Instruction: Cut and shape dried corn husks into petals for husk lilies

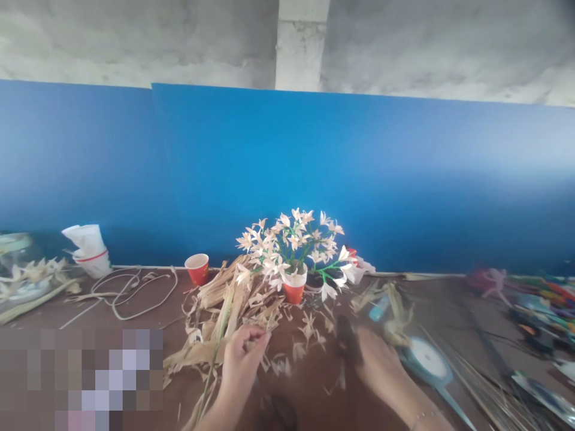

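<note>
My left hand (245, 359) is closed in a pinch above the brown table, just in front of a heap of dried husks (224, 293). Whatever its fingertips hold is too small to make out. My right hand (381, 362), smeared by motion, is closed round a dark, blurred tool (348, 341) whose kind I cannot tell. Between the hands lie loose pale husk flowers (309, 326) and petal scraps. Behind them, a red paper cup (294, 293) holds a bunch of cream husk flowers (294, 239) on green stems.
Another red paper cup (196, 270) stands left of the husks, near a white cable (121, 308). At right are a pale blue roll with a white centre (429, 359), thin sticks (480, 383) and colourful craft bits (550, 299). A blue partition (287, 155) closes off the back.
</note>
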`<state>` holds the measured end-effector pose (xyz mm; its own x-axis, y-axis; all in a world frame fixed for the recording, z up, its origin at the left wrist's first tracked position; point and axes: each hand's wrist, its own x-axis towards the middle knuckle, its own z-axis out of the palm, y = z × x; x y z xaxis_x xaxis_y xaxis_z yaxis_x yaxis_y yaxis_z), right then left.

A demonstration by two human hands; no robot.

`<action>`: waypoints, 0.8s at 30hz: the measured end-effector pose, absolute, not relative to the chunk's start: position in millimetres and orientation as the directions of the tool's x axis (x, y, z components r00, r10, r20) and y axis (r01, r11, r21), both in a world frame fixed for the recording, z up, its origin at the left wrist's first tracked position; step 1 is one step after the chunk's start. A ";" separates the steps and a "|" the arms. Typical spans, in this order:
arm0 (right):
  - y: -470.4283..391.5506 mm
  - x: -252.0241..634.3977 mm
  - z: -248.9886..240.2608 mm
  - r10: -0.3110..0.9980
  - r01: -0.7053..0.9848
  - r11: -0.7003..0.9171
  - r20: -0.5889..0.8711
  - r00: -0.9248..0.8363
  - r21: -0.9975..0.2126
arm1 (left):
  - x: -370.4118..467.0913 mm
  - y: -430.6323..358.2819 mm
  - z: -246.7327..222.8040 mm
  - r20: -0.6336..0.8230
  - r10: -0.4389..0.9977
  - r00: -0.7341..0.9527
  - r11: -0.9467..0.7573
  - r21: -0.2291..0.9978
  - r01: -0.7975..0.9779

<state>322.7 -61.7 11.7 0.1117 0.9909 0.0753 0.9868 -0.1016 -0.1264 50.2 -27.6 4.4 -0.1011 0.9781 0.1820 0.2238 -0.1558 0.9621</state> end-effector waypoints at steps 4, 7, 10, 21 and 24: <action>-69.1 317.4 21.4 0.984 0.986 -0.167 0.051 0.168 -0.020 | 52.1 -27.2 -0.2 0.147 0.985 -0.096 -0.125 0.971 0.203; -70.5 292.9 41.6 0.976 0.982 -0.164 0.160 0.149 0.090 | 52.3 -26.0 -2.9 0.129 0.987 -0.096 -0.108 0.975 0.196; -62.0 255.6 49.6 0.981 0.995 0.086 0.176 -0.077 -0.048 | 52.2 -26.6 -1.3 0.124 0.987 -0.104 -0.104 0.978 0.179; -26.7 201.3 10.8 0.939 0.853 0.339 0.196 -0.282 -0.397 | 53.0 -26.5 4.4 0.072 0.990 -0.121 -0.059 0.992 0.109; -30.1 204.2 23.3 0.987 0.561 0.151 0.097 -0.125 -0.814 | 53.9 -26.7 3.9 0.029 0.994 -0.109 -0.025 0.999 0.037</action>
